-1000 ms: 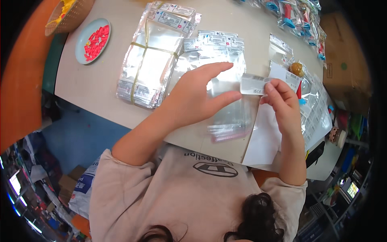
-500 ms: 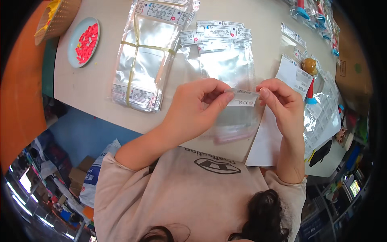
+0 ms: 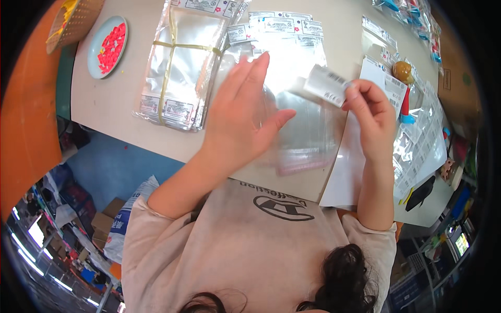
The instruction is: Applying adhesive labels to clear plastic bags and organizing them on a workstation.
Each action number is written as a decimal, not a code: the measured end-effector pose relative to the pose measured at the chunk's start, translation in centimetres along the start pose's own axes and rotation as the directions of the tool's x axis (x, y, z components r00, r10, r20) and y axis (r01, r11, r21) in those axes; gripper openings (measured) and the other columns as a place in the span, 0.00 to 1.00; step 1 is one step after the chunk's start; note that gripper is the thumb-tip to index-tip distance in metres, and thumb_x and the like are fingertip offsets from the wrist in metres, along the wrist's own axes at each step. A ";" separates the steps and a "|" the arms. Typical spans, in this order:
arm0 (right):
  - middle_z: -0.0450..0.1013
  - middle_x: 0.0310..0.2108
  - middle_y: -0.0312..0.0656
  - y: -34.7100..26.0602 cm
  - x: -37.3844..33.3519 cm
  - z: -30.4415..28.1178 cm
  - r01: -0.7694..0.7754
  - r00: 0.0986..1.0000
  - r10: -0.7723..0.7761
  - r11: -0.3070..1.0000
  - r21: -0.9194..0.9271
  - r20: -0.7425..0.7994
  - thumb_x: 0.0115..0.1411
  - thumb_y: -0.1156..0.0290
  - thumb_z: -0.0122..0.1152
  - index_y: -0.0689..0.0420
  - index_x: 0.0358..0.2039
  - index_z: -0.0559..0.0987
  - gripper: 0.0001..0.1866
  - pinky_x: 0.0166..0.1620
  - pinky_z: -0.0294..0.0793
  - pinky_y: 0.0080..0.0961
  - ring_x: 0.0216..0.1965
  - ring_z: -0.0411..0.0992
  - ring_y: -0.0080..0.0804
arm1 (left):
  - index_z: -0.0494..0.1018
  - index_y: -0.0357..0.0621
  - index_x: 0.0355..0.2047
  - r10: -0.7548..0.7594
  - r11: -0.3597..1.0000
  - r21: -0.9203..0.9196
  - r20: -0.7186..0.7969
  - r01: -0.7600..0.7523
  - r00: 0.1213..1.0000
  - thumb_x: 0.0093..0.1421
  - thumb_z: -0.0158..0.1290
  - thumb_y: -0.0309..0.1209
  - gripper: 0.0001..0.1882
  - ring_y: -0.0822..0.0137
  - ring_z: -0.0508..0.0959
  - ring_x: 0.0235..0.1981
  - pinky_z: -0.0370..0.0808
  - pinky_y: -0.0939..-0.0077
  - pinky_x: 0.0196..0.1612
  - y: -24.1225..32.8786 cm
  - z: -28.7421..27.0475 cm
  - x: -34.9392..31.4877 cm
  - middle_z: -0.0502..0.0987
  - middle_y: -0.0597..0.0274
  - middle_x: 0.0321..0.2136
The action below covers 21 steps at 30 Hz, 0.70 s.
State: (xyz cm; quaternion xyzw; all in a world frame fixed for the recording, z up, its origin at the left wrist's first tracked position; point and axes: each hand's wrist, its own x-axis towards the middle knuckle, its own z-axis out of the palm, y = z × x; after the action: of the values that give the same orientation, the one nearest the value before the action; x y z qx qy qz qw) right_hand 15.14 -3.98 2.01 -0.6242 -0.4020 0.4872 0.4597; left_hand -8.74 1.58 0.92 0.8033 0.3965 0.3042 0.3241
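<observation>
Between the thumb and fingers of my right hand (image 3: 371,112) is a small white barcode label (image 3: 324,86), held by its right end above the bags. My left hand (image 3: 237,109) is open, its fingers stretched away from me and its thumb out to the right; it holds nothing and is a little blurred. Below both hands lies a stack of clear plastic bags (image 3: 305,133) with printed header strips at the far end. Left of it rests a thick bundle of clear bags (image 3: 182,73), tied crosswise with a yellowish ribbon.
A plate (image 3: 93,58) of small pink-red pieces and a woven basket (image 3: 78,26) stand at the far left. Right are white sheets (image 3: 344,167), a label sheet (image 3: 422,151), a brown ball (image 3: 402,71) and packed toys (image 3: 412,15). The table's near edge runs before my body.
My left hand has let go of the label and moved left and away, its fingers spreading. The label now stays in my right hand alone, tilted and slightly higher.
</observation>
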 end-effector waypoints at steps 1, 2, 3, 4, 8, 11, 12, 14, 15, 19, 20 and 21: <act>0.74 0.32 0.32 0.3 0.2 -0.1 0.019 0.997 -0.014 0.998 0.064 -0.072 0.66 0.69 0.59 0.61 0.40 0.78 0.09 0.40 0.69 0.15 0.34 0.70 0.17 | 0.64 0.39 0.62 0.115 0.989 0.093 -0.024 -0.112 0.993 0.48 0.69 0.41 0.43 0.44 0.66 0.62 0.62 0.47 0.63 -0.5 0.0 0.1 0.66 0.45 0.61; 0.74 0.32 0.32 0.4 0.4 -0.1 0.016 0.997 -0.012 0.998 0.065 -0.072 0.66 0.69 0.59 0.61 0.40 0.78 0.09 0.40 0.69 0.15 0.34 0.70 0.17 | 0.64 0.39 0.62 0.113 0.990 0.093 -0.022 -0.110 0.993 0.48 0.69 0.41 0.43 0.44 0.66 0.62 0.62 0.47 0.63 -0.6 -0.1 0.1 0.66 0.45 0.61; 0.74 0.33 0.32 0.4 0.5 -0.2 0.000 0.999 0.005 0.995 0.104 -0.046 0.66 0.67 0.58 0.61 0.42 0.77 0.11 0.41 0.70 0.16 0.33 0.70 0.17 | 0.62 0.39 0.63 0.084 0.968 0.222 0.137 -0.114 0.987 0.45 0.70 0.46 0.49 0.40 0.59 0.65 0.55 0.40 0.64 -0.6 -0.2 0.1 0.61 0.47 0.65; 0.74 0.33 0.33 0.6 0.6 -0.3 -0.016 1.000 0.018 0.990 0.141 -0.016 0.67 0.65 0.56 0.62 0.43 0.77 0.12 0.42 0.70 0.16 0.33 0.70 0.17 | 0.60 0.40 0.65 0.032 0.929 0.345 0.284 -0.133 0.958 0.42 0.70 0.51 0.54 0.36 0.52 0.69 0.47 0.34 0.66 -0.5 -0.1 0.0 0.56 0.48 0.68; 0.75 0.35 0.33 0.7 0.4 0.0 -0.018 0.999 0.024 0.991 0.133 -0.041 0.68 0.65 0.55 0.62 0.45 0.76 0.14 0.44 0.71 0.18 0.34 0.70 0.17 | 0.57 0.40 0.66 -0.016 0.934 0.338 0.364 -0.116 0.931 0.39 0.70 0.55 0.59 0.33 0.46 0.70 0.43 0.29 0.65 -0.3 0.8 -0.8 0.52 0.51 0.70; 0.75 0.36 0.33 0.3 0.3 -0.6 -0.005 1.000 0.005 0.994 0.106 -0.005 0.67 0.64 0.56 0.62 0.46 0.77 0.14 0.45 0.71 0.18 0.36 0.70 0.17 | 0.60 0.34 0.63 0.014 0.925 0.353 0.339 -0.141 0.941 0.39 0.68 0.56 0.57 0.35 0.48 0.69 0.46 0.30 0.65 0.1 1.1 -1.5 0.54 0.46 0.68; 0.75 0.36 0.33 0.1 0.2 -0.6 -0.002 1.000 0.003 0.995 0.103 -0.007 0.67 0.64 0.56 0.62 0.46 0.77 0.14 0.45 0.71 0.18 0.36 0.70 0.17 | 0.59 0.33 0.64 0.007 0.926 0.355 0.319 -0.126 0.948 0.38 0.69 0.56 0.59 0.35 0.49 0.69 0.46 0.30 0.65 0.1 1.2 -1.7 0.53 0.45 0.68; 0.75 0.34 0.32 0.0 -0.1 -0.5 -0.055 0.998 0.055 0.998 0.014 0.009 0.65 0.66 0.60 0.61 0.40 0.79 0.11 0.43 0.71 0.17 0.37 0.71 0.17 | 0.57 0.32 0.64 -0.003 0.927 0.360 0.293 -0.107 0.956 0.38 0.69 0.57 0.60 0.35 0.49 0.69 0.47 0.31 0.65 0.1 1.3 -2.0 0.53 0.43 0.68; 0.75 0.34 0.32 0.1 -0.2 -0.4 -0.053 0.999 0.053 0.999 0.013 0.012 0.65 0.66 0.60 0.61 0.40 0.79 0.11 0.43 0.71 0.17 0.37 0.71 0.17 | 0.57 0.31 0.65 -0.003 0.926 0.362 0.289 -0.107 0.957 0.37 0.69 0.57 0.62 0.35 0.50 0.69 0.47 0.32 0.65 0.1 1.3 -2.1 0.53 0.42 0.68; 0.75 0.36 0.33 0.5 -0.5 0.1 -0.032 0.990 0.035 0.999 -0.021 0.138 0.67 0.67 0.57 0.61 0.43 0.78 0.11 0.44 0.71 0.16 0.38 0.71 0.17 | 0.55 0.30 0.65 -0.014 0.922 0.374 0.282 -0.096 0.959 0.35 0.70 0.58 0.64 0.35 0.51 0.68 0.48 0.34 0.66 0.1 1.3 -2.0 0.53 0.42 0.68; 0.75 0.35 0.32 0.6 -0.5 0.4 -0.065 0.984 0.066 0.998 -0.012 0.168 0.67 0.68 0.57 0.61 0.42 0.78 0.10 0.43 0.70 0.14 0.37 0.71 0.17 | 0.55 0.30 0.65 -0.013 0.923 0.373 0.282 -0.097 0.959 0.35 0.70 0.58 0.64 0.35 0.51 0.68 0.48 0.34 0.66 0.1 1.4 -2.0 0.53 0.42 0.68; 0.74 0.33 0.31 0.6 -0.5 0.6 -0.081 0.980 0.083 0.996 -0.023 0.182 0.67 0.69 0.58 0.61 0.40 0.77 0.08 0.39 0.69 0.12 0.34 0.70 0.15 | 0.54 0.30 0.65 -0.021 0.925 0.369 0.275 -0.086 0.961 0.35 0.70 0.58 0.65 0.36 0.51 0.68 0.48 0.35 0.66 0.0 1.4 -2.1 0.53 0.42 0.68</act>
State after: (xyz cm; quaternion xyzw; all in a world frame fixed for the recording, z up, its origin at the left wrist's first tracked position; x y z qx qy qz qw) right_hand 14.51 -4.49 1.48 -0.5963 -0.4203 0.5580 0.3955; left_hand -8.68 -0.56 -0.42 0.8913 0.3854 0.1134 0.2100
